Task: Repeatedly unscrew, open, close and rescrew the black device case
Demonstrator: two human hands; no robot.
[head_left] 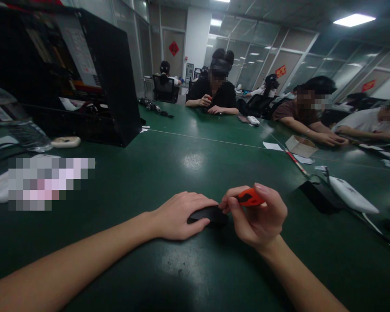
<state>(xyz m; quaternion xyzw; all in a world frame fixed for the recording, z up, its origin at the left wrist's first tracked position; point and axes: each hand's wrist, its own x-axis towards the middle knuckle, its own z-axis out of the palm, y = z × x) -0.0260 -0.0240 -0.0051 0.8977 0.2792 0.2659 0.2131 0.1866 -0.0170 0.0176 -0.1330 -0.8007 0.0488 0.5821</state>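
Observation:
On the green table lies a dark computer mouse (209, 215), low and rounded. My left hand (180, 214) is wrapped over its left end, thumb on the near side and fingers across the far side, holding it against the tabletop. My right hand (260, 212) grips the orange-and-black handle of what looks like a screwdriver (251, 197), tilted down to the left. The tool's tip is hidden behind my fingertips, close to the right end of the mouse. Whether the tip touches the mouse, I cannot tell.
An open black computer case (113, 78) and a clear plastic bottle (19, 117) stand at the left. To the right lie a black box (321, 197), a white device (354, 195) with cables, and a small carton (300, 146). Several people sit across the table.

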